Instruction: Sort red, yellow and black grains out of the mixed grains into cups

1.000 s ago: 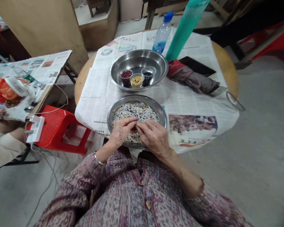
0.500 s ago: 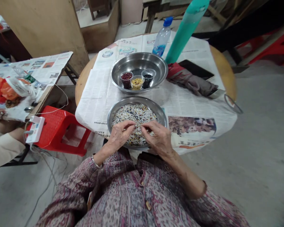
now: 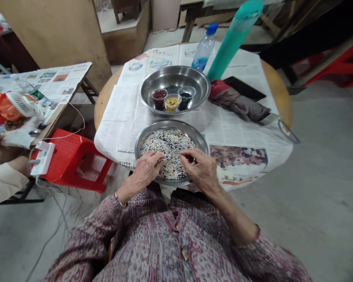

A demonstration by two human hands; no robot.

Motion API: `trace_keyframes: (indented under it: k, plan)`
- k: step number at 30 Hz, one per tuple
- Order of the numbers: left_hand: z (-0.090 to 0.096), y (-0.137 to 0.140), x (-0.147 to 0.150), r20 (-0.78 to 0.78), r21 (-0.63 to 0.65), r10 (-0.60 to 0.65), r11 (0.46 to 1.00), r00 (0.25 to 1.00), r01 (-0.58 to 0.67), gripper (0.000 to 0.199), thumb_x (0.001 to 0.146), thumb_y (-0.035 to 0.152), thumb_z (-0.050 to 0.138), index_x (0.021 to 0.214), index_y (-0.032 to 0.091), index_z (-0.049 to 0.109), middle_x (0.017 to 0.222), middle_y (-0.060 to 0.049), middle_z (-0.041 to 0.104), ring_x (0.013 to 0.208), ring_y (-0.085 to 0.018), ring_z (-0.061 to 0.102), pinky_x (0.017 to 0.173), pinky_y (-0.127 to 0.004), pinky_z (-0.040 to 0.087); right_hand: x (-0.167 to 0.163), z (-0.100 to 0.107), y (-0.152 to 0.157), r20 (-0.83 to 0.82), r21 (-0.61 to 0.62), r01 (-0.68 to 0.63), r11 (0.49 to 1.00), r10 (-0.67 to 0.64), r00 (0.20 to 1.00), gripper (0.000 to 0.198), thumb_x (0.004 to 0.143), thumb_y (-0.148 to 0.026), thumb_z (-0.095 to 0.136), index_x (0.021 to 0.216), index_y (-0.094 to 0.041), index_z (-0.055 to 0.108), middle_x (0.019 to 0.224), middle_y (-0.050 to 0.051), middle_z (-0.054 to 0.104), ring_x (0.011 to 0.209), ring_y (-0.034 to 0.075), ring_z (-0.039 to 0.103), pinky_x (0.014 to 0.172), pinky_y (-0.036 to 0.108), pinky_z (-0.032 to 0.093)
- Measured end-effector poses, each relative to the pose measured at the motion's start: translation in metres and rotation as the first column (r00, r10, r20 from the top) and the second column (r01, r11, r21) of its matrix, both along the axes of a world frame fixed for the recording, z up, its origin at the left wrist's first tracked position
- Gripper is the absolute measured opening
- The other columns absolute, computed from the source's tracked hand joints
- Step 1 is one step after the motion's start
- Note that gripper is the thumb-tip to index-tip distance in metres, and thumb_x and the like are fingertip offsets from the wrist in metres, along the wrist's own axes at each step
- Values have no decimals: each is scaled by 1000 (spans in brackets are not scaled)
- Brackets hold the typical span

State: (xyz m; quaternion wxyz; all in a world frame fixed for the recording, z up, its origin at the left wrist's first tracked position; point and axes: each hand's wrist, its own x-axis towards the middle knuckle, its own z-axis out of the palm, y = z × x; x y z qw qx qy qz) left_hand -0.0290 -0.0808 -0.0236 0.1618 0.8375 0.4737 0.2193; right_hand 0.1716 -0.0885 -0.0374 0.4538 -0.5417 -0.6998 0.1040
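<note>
In front of me a steel basin (image 3: 204,143) holds a mix of white, black, yellow and dark red grains and beans (image 3: 168,143). My left hand (image 3: 148,168) is over its near left part, fingers bent and pressed together. Across from it my right hand (image 3: 202,169) is closed in a pinch above the near right part. Anything between the fingertips of either hand is too small to make out. Behind stands a larger steel basin (image 3: 176,72) with three clear cups: dark red beans (image 3: 159,95), yellow kernels (image 3: 172,102) and black beans (image 3: 185,96).
Newspaper (image 3: 114,117) covers the round table. At its back right are a blue-capped bottle (image 3: 203,47), a green bottle (image 3: 232,43), a folded umbrella (image 3: 238,102) and a dark phone (image 3: 244,88). A red stool (image 3: 73,156) with a power strip stands left, near another seated person.
My hands have moved apart, the left one to the left and the right one slightly to the right. The basins and cups stay put on the table; the view has shifted slightly.
</note>
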Motion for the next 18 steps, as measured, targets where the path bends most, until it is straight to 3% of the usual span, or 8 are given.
trace_keyframes:
  k: [4,9,18]
  plan:
    - [0,0,1,-49,23,2,1000,999,-1,10,96,14,58,103,19,64,97,-4,69,98,-19,64,100,-37,49,3,-2,6,200,9,3,1000,-5,980,15,89,-20,55,81,-21,68,80,3,72,72,17,65,67,28,46]
    - [-1,-2,3,-105,48,10,999,994,-5,10,98,17,54,102,20,64,97,-4,69,97,-19,63,98,-36,50,-1,4,17,477,15,-28,999,18,879,15,90,-20,54,82,-20,68,81,6,71,71,18,60,66,30,39]
    - [-7,-2,3,-77,55,16,998,997,-12,11,99,19,55,101,20,65,93,-3,68,95,-19,63,96,-35,50,-11,4,41,552,-24,9,1000,6,834,20,90,-21,50,80,-19,68,79,8,70,67,17,56,62,32,31]
